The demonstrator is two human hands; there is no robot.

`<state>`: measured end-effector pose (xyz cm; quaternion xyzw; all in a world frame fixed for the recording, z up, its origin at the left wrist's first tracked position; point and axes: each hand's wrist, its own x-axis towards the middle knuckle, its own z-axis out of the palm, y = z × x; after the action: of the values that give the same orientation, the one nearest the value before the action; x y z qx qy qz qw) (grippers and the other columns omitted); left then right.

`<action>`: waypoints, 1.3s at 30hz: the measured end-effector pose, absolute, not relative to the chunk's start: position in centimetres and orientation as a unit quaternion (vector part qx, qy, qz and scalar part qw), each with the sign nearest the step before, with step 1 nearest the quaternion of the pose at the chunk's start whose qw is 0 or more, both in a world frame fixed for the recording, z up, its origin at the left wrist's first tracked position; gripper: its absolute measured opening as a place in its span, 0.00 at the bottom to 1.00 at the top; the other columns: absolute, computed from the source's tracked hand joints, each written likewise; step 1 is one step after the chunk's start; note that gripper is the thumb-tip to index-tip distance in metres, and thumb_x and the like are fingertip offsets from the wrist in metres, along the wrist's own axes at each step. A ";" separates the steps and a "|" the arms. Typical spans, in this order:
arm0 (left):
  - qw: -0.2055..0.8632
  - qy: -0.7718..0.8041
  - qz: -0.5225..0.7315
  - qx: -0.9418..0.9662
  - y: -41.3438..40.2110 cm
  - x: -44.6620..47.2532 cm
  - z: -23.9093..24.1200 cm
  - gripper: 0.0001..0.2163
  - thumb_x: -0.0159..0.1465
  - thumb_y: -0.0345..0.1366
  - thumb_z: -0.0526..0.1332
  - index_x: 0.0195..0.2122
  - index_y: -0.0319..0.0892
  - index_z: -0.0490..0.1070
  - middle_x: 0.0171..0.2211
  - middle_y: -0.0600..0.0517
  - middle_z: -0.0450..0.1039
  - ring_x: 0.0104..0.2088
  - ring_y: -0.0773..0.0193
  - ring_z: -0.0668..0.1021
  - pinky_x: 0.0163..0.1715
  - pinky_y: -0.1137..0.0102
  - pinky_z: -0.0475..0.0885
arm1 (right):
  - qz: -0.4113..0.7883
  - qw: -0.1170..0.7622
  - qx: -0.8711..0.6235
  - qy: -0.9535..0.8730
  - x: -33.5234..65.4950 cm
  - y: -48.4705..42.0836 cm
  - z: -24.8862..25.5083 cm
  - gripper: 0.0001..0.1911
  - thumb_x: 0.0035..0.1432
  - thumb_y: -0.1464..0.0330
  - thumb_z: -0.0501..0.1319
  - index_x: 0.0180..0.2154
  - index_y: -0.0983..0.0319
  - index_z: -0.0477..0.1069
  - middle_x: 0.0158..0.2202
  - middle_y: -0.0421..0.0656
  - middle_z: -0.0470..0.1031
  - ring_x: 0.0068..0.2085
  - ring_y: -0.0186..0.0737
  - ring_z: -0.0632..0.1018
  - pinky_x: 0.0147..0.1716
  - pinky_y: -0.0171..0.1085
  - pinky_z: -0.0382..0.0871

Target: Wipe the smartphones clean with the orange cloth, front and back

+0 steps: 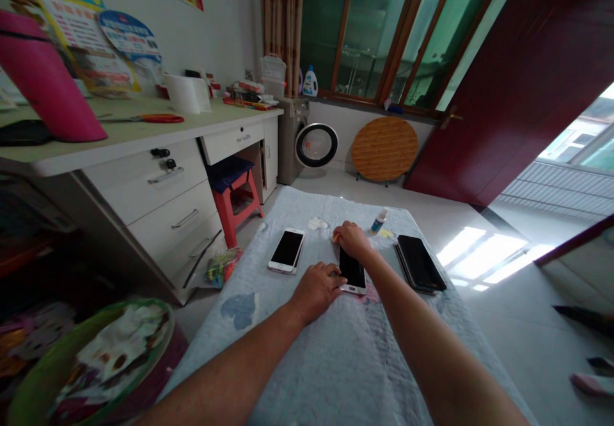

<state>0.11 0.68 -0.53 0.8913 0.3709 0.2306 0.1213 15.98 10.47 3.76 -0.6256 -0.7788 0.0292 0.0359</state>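
Observation:
A smartphone [352, 274] with a dark screen and white lower edge lies face up on the light blue quilted cover [307, 343]. My left hand [317, 290] grips its lower left side, fingers bent against the edge. Across the phone's upper end, my right hand [354, 240] is closed on a small orange cloth or pad [338, 237], mostly hidden under the fingers. To the left lies a white phone [288, 249], seemingly atop another. Several dark devices are stacked at the right, a black phone [421, 263] uppermost. Beyond my right hand stands a small spray bottle [378, 220] with a blue label.
At left is a desk [62, 157] bearing a pink bottle [48, 80], scissors [158, 118] and a paper roll [187, 92]. A red stool [235, 202] is tucked beneath it. A full waste bin [167, 349] stands near my left arm. The cover's right edge drops to the tiled floor.

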 end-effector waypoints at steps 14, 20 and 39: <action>0.077 0.398 0.215 0.889 0.3 1.2 0.3 0.09 0.58 0.38 0.67 0.39 0.44 0.74 0.38 0.51 0.76 0.41 0.57 0.73 0.39 0.62 0.63 | 0.061 -0.071 -0.549 -0.831 15.4 6.2 4.9 0.11 0.59 0.68 0.56 0.38 0.56 0.77 0.44 0.48 0.69 0.46 0.47 0.69 0.40 0.38 0.62; -0.006 0.363 0.193 0.912 -0.3 1.6 0.2 0.05 0.63 0.36 0.61 0.37 0.41 0.72 0.40 0.48 0.72 0.44 0.55 0.71 0.40 0.61 0.64 | 0.066 -0.111 -0.478 -0.869 15.7 5.4 4.5 0.12 0.58 0.71 0.56 0.38 0.58 0.79 0.40 0.50 0.73 0.42 0.45 0.73 0.41 0.37 0.63; 0.039 0.343 0.202 0.916 0.0 1.8 -0.3 0.02 0.63 0.32 0.61 0.36 0.40 0.71 0.43 0.46 0.74 0.45 0.58 0.75 0.46 0.63 0.70 | 0.026 -0.009 -0.591 -0.806 16.9 10.7 3.3 0.15 0.62 0.71 0.52 0.42 0.60 0.77 0.42 0.51 0.70 0.45 0.44 0.70 0.45 0.36 0.61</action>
<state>1.83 -0.05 -0.30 0.9165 0.3432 0.2018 0.0394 16.88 10.71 3.35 -0.5912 -0.8061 0.0263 -0.0090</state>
